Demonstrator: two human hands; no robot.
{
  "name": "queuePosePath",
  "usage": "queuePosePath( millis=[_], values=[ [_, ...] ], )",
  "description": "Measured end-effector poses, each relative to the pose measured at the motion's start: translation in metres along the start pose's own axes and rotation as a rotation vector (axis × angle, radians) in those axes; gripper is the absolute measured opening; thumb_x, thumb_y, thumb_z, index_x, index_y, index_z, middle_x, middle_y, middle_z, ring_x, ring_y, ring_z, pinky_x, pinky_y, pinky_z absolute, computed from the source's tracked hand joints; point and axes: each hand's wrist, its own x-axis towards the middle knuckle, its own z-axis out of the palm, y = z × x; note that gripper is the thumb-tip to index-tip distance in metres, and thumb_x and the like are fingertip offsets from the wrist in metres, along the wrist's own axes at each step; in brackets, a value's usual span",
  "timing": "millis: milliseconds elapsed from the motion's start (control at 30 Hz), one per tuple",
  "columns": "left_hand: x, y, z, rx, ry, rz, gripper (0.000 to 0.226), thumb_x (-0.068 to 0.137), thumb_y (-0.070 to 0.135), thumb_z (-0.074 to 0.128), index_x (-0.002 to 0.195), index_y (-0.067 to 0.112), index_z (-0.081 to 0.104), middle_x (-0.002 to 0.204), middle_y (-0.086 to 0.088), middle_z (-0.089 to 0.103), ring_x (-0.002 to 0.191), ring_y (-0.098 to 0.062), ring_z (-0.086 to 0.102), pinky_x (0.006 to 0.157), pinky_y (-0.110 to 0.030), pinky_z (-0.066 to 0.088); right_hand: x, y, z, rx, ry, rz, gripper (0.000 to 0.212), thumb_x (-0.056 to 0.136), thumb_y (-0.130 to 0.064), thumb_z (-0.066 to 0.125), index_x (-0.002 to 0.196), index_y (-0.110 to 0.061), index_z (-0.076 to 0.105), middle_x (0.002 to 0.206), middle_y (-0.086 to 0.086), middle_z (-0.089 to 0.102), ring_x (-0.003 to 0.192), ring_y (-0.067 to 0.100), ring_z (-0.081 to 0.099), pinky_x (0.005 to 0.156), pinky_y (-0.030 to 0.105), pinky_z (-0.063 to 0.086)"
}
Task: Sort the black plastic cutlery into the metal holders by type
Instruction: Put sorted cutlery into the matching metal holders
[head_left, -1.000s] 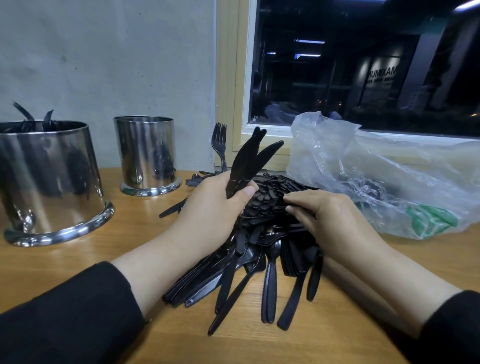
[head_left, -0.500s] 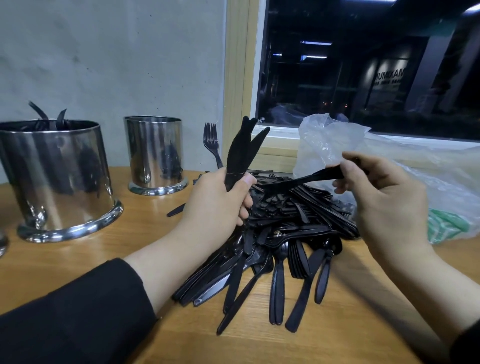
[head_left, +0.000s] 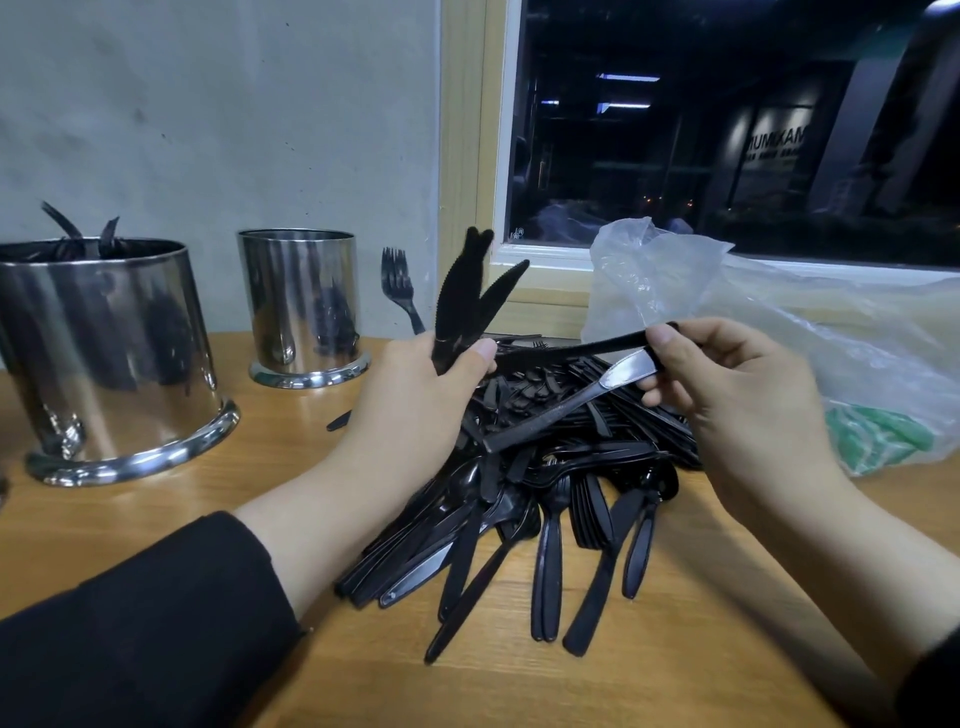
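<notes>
A: Black plastic cutlery heap (head_left: 545, 467) on the wooden table (head_left: 208, 499), unsorted. Why the fan of black serrated knives (head_left: 465, 296) upright?

B: Left hand (head_left: 415, 395) grips collected knives; right hand (head_left: 727, 395) pinches two more (head_left: 587, 374), probably adding before the shiny steel cylinder holders (head_left: 104, 353).

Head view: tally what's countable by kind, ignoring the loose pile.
Holders: 2
Knives in left hand: 3, by blade tips
Knives in right hand: 2
Fork standing behind left hand: 1
Bag: 1
Total: 9
</notes>
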Motion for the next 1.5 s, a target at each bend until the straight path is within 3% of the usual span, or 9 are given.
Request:
queuePosePath(
  millis=[200, 333, 567, 700, 833, 967, 1133, 1233, 1500],
  values=[
    [-0.001, -0.002, 0.004, -0.468, -0.063, -0.253, 0.026, 0.103, 0.027, 0.061, 0.093, 0.005, 0.070, 0.059, 0.004, 0.053, 0.046, -0.009, 0.045, 0.042, -0.021, 0.036, -0.004, -0.005, 0.000, 0.025, 0.059, -0.075, 0.010, 0.094, -0.024, 0.069, 0.092, -0.014, 0.070, 0.057, -0.003, 0.060, 0.052, 0.015, 0.057, 0.071, 0.044, 0.052],
    [-0.001, -0.002, 0.007, -0.640, -0.130, -0.345, 0.018, 0.104, 0.020, 0.060, 0.105, 0.005, 0.069, 0.061, 0.003, 0.051, 0.047, -0.009, 0.043, 0.041, -0.019, 0.035, -0.017, -0.014, 0.007, -0.020, 0.039, -0.183, 0.009, 0.093, -0.025, 0.067, 0.092, -0.018, 0.072, 0.073, 0.012, 0.072, 0.058, 0.023, 0.062, 0.061, 0.038, 0.053],
    [-0.003, 0.011, 0.005, -0.794, -0.224, -0.431, 0.038, 0.099, 0.042, 0.061, 0.109, 0.005, 0.068, 0.060, 0.005, 0.040, 0.045, -0.007, 0.031, 0.039, -0.019, 0.027, -0.035, -0.016, 0.019, -0.024, -0.020, -0.384, 0.013, 0.090, -0.023, 0.068, 0.101, -0.024, 0.074, 0.083, 0.001, 0.075, 0.059, 0.013, 0.067, 0.057, 0.023, 0.054],
    [-0.003, 0.013, 0.005, -0.876, -0.274, -0.449, 0.049, 0.095, 0.049, 0.063, 0.114, 0.004, 0.068, 0.062, 0.006, 0.036, 0.046, -0.007, 0.029, 0.040, -0.019, 0.026, -0.036, -0.014, 0.018, -0.197, -0.173, -0.613, 0.018, 0.093, -0.016, 0.068, 0.109, -0.025, 0.071, 0.081, -0.002, 0.073, 0.068, 0.012, 0.067, 0.064, 0.024, 0.054],
    [-0.003, 0.014, 0.003, -0.934, -0.333, -0.466, 0.034, 0.092, 0.047, 0.068, 0.093, 0.014, 0.060, 0.060, 0.006, 0.036, 0.044, -0.007, 0.029, 0.038, -0.018, 0.026, -0.034, -0.011, 0.020, -0.279, -0.302, -0.754, 0.024, 0.091, -0.001, 0.069, 0.113, -0.010, 0.070, 0.082, -0.012, 0.066, 0.071, 0.003, 0.062, 0.071, 0.013, 0.046],
    [-0.003, 0.016, 0.002, -0.989, -0.402, -0.467, 0.043, 0.082, 0.039, 0.075, 0.115, 0.014, 0.061, 0.059, 0.006, 0.035, 0.043, -0.006, 0.029, 0.041, -0.017, 0.024, -0.034, -0.008, 0.023, -0.275, -0.441, -0.771, 0.028, 0.089, 0.004, 0.068, 0.115, -0.003, 0.071, 0.086, -0.013, 0.064, 0.075, 0.000, 0.061, 0.075, 0.012, 0.045],
    [-0.003, 0.019, 0.004, -1.010, -0.377, -0.444, 0.012, 0.089, 0.024, 0.068, 0.093, 0.012, 0.067, 0.058, 0.006, 0.035, 0.043, -0.006, 0.030, 0.042, -0.018, 0.023, -0.034, -0.005, 0.025, -0.325, -0.458, -0.763, 0.025, 0.095, -0.003, 0.066, 0.120, -0.005, 0.070, 0.095, -0.024, 0.061, 0.081, -0.005, 0.061, 0.078, 0.010, 0.045],
    [0.000, 0.017, 0.000, -1.014, -0.280, -0.427, 0.016, 0.099, 0.022, 0.059, 0.086, 0.013, 0.063, 0.058, 0.005, 0.036, 0.044, -0.008, 0.031, 0.042, -0.019, 0.024, -0.035, -0.006, 0.024, -0.372, -0.365, -0.633, 0.030, 0.095, -0.024, 0.067, 0.125, -0.020, 0.069, 0.085, -0.025, 0.064, 0.070, -0.003, 0.061, 0.069, 0.007, 0.045],
    [-0.008, 0.021, -0.004, -0.343, -0.356, -0.171, 0.032, 0.107, 0.029, 0.050, 0.081, 0.011, 0.058, 0.068, -0.005, 0.061, 0.055, -0.015, 0.055, 0.052, -0.026, 0.046, -0.018, -0.005, 0.012, -0.192, -0.119, -0.264, 0.011, 0.094, -0.028, 0.065, 0.102, -0.030, 0.072, 0.066, -0.010, 0.060, 0.057, 0.003, 0.049, 0.055, 0.014, 0.038]
  ],
)
